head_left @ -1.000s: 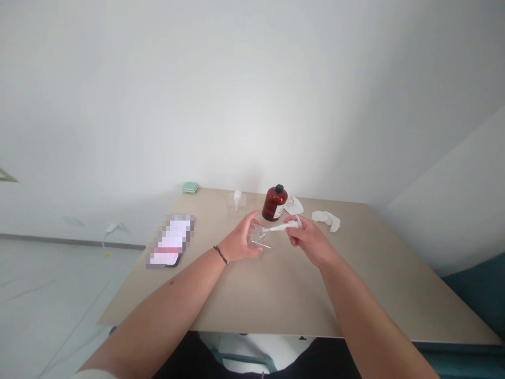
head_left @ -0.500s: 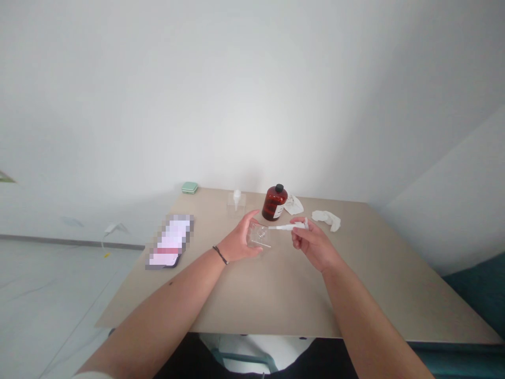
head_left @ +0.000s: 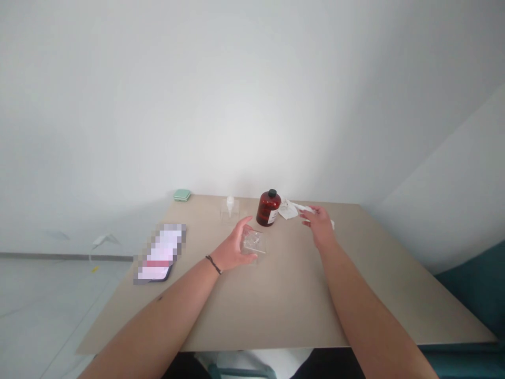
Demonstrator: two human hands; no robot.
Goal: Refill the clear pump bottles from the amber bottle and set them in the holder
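Landmark: the brown bottle (head_left: 269, 207) with a black cap stands upright near the far edge of the table (head_left: 284, 295).
Far left: a blurred-out flat thing (head_left: 160, 252) lies well to the left of the bottle, nearer the person.
Back corner: a small green case (head_left: 182, 195) sits left of the bottle, at the table's far edge.
Clear stand: a small clear box with a white dropper (head_left: 230, 206) stands just left of the bottle.
Left hand (head_left: 232, 247): fingers curled around a clear plastic container (head_left: 254, 242), holding it on the table in front of the bottle and a little left.
Right hand (head_left: 320, 225): reaching out right of the bottle, gripping a thin white stick (head_left: 303, 207) that points toward the bottle; how tightly the fingers close I cannot tell.
Tissue: crumpled white paper (head_left: 288, 210) lies just right of the bottle, under the stick's tip.
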